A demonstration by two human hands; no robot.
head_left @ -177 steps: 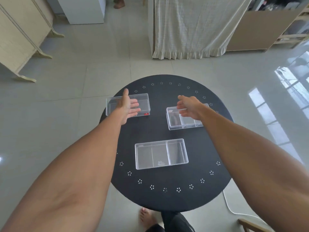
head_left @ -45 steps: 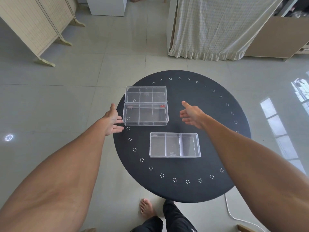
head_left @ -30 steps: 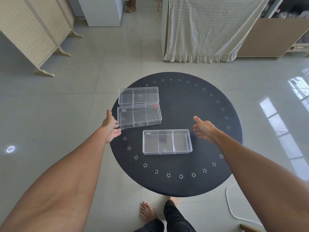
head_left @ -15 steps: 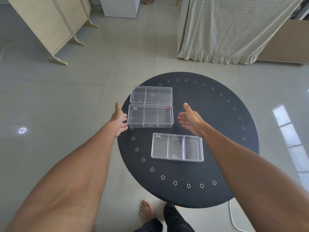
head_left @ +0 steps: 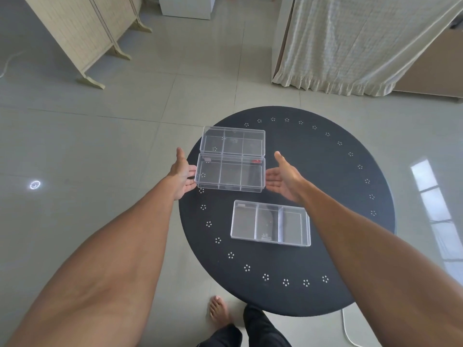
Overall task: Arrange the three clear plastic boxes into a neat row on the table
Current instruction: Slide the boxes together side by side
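Clear plastic: middle box (head_left: pixel 230 175) flanked by left hand (head_left: pixel 182 175) and right hand (head_left: pixel 283 180), fingers spread, gripping nothing, far box (head_left: pixel 233 141) abutting, near box (head_left: pixel 270 222) offset right on black desk (head_left: pixel 338 196); uneven squeeze likely to skew row.

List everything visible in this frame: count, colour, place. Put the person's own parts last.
boxes: 3, clear, on the table; two edge to edge at far left, one nearer, offset right
table: 1, black, round, centre
screen: 1, beige, far left
curtain: 1, cream, far right
cable: 1, white, on the floor near the table
left hand: open, at the middle box's left end
right hand: open, at its right end
foot: 1, bare, bottom
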